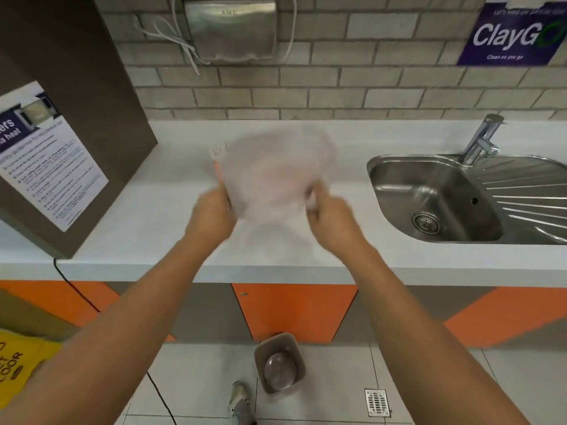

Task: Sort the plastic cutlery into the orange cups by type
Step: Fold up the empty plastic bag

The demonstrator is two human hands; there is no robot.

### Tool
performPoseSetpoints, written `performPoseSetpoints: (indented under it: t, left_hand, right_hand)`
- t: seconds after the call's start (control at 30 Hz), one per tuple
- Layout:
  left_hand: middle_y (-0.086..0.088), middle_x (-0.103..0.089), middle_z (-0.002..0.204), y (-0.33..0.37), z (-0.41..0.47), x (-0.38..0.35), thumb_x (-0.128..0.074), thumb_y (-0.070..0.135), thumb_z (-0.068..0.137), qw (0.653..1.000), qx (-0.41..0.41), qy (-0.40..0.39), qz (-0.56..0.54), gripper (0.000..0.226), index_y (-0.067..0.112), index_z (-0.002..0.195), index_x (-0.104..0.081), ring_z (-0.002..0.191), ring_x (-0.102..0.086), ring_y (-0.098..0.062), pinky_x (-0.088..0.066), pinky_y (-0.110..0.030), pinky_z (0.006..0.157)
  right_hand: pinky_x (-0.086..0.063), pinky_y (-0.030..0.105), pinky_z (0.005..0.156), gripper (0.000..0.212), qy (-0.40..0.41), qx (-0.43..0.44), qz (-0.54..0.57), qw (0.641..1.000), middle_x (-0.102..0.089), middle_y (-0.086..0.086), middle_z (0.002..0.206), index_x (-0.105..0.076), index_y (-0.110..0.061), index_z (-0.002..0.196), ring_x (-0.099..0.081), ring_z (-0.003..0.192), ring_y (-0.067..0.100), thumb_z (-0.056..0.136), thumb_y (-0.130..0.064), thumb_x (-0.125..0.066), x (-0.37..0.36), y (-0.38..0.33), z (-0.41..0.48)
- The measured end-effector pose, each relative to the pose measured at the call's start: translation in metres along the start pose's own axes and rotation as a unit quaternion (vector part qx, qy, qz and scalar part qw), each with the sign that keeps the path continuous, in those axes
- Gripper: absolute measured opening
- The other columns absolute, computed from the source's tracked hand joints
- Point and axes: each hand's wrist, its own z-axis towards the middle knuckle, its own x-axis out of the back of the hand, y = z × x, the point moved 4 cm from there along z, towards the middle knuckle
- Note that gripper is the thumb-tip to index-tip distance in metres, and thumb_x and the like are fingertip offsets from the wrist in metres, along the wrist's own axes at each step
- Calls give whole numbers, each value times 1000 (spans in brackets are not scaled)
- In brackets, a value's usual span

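I see the left hand (214,210) gripping the eight o'clock edge of a translucent pale plastic bag (276,173), with white plastic fork tines (218,148) poking out at ten o'clock. The right hand (328,216) pinches the bag's four o'clock edge above the white counter (147,216). I judge a hard shake could fling cutlery toward the steel sink (429,194) at three o'clock, and no orange cups show.

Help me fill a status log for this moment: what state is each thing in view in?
Plastic bag: held up over the counter, motion-blurred, contents unclear.
Left hand: grips the bag's left edge.
Right hand: grips the bag's right edge.
White tines: poke out at the bag's upper left.
Tap: no water running.
Bin: upright on the floor.
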Motion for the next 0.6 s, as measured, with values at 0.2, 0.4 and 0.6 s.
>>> performPoseSetpoints:
  t: [0.2, 0.4, 0.6]
  left_hand:
    - [-1, -72, 88, -56, -35, -23, -61, 23, 99, 994, 110, 0, -20, 16, 13, 103, -73, 82, -67, -24, -46, -29, 70]
    - [0, -62, 111, 50, -7, 105, -49, -2, 88, 932, -64, 295, -203, 34, 12, 116, -61, 95, -57, -7, -43, -9, 83]
    - [-11, -58, 126, -9, 6, 34, -54, -2, 91, 989, -14, -49, 138, 36, 19, 120, -63, 106, -61, -33, -49, -39, 84]
  right_hand:
    - [-44, 26, 52, 19, -174, -181, 33, 967, -66, 8, 83, -67, -11, 106, -56, 54, 21, 102, -24, -53, -35, 55, -25]
    - [-34, 21, 54, 20, 389, 9, 243, 889, -52, -9, 69, -57, -12, 104, -49, 58, 4, 109, -18, -39, 86, -29, -5]
    - [-50, 35, 71, 32, -7, -70, -89, 994, -65, 11, 100, -55, -18, 125, -64, 84, 32, 98, -5, -42, 31, 18, 2]
